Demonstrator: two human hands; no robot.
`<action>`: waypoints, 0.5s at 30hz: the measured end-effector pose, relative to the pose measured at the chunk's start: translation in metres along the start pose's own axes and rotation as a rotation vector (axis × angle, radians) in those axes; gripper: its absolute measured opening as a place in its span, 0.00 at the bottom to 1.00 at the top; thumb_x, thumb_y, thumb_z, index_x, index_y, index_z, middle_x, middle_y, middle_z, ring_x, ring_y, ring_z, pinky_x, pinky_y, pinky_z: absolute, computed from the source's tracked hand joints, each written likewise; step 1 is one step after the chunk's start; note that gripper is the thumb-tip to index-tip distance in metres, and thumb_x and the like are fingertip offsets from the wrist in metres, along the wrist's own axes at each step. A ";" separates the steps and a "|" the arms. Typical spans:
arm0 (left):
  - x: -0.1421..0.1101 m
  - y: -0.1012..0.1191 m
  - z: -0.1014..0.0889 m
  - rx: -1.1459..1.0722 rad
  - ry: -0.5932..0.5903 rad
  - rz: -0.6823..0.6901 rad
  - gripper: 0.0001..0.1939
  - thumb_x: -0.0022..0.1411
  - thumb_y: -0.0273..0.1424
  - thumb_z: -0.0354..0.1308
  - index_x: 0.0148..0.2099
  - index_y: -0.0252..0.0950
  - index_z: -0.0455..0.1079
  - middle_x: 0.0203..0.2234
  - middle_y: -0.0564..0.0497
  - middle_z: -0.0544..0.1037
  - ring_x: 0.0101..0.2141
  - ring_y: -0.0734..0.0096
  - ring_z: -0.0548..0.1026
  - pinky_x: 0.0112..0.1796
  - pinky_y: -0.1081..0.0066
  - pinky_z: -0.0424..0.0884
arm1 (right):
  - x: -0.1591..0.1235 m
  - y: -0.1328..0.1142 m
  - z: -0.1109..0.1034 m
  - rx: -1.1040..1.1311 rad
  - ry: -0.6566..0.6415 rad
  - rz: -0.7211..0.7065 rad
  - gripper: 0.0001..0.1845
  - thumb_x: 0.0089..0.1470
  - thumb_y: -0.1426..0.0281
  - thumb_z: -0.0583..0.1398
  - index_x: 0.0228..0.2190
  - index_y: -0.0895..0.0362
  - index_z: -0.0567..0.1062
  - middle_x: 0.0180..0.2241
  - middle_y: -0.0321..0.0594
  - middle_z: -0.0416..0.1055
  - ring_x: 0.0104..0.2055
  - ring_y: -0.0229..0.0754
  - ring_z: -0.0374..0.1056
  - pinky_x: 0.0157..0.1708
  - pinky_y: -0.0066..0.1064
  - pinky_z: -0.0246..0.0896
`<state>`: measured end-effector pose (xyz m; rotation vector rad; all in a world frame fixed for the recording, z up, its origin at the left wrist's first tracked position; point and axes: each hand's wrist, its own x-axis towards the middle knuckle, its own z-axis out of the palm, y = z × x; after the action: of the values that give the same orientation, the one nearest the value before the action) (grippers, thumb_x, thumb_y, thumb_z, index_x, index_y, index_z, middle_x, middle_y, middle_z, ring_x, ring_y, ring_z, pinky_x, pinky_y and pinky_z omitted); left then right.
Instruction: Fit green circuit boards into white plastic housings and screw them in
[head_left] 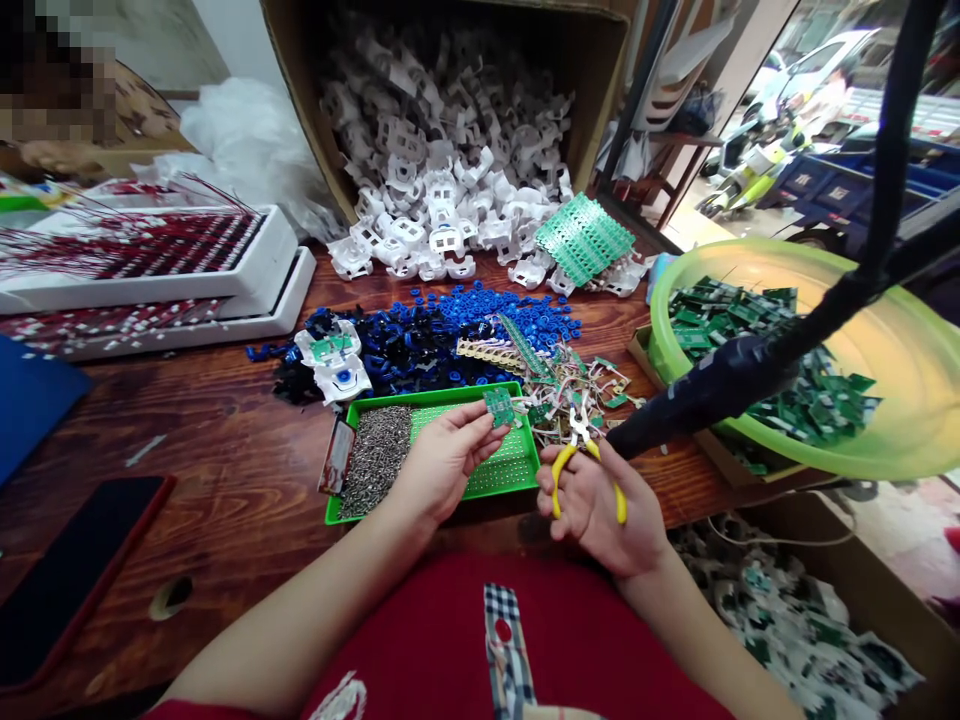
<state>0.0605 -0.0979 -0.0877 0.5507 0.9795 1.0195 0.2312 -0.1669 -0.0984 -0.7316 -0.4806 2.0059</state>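
My left hand [442, 462] pinches a small green circuit board [498, 405] between thumb and fingers, holding it over the green tray [517, 478]. My right hand [600, 505] grips yellow-handled pliers [581, 450], jaws pointing up and away, just right of the tray. The tray holds a heap of small metal screws [375, 455] in its left half. The two hands are a short distance apart above the table's front edge.
A pile of blue and black plastic parts [450, 335] lies behind the tray. A tipped cardboard box [592, 70] spills white housings [442, 190]. A green basin [907, 400] of circuit boards sits right, crossed by a black pole [750, 375]. White trays [150, 270] and a phone [75, 570] lie left.
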 end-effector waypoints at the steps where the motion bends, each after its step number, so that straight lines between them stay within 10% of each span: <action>1: 0.000 0.000 0.000 0.004 0.001 0.009 0.11 0.47 0.23 0.64 0.35 0.32 0.69 0.26 0.52 0.76 0.30 0.74 0.77 0.33 0.77 0.72 | 0.000 0.001 0.000 0.002 -0.008 0.007 0.25 0.54 0.50 0.43 0.41 0.57 0.63 0.32 0.39 0.60 0.32 0.37 0.64 0.25 0.27 0.64; 9: -0.004 0.004 0.004 0.050 0.007 0.068 0.12 0.45 0.25 0.65 0.35 0.32 0.70 0.24 0.53 0.76 0.27 0.74 0.77 0.33 0.74 0.72 | -0.005 0.019 0.000 -0.969 0.179 0.017 0.21 0.54 0.51 0.50 0.37 0.56 0.63 0.29 0.34 0.61 0.28 0.33 0.60 0.24 0.24 0.55; 15: -0.008 0.003 0.007 0.077 -0.001 0.087 0.13 0.45 0.26 0.65 0.35 0.31 0.71 0.26 0.52 0.77 0.26 0.74 0.76 0.34 0.72 0.71 | -0.006 0.017 0.006 -1.194 0.196 -0.033 0.20 0.55 0.52 0.48 0.35 0.55 0.64 0.29 0.33 0.63 0.30 0.35 0.60 0.32 0.27 0.56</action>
<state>0.0640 -0.1031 -0.0784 0.6624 1.0038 1.0614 0.2195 -0.1808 -0.1019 -1.5693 -1.5859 1.4376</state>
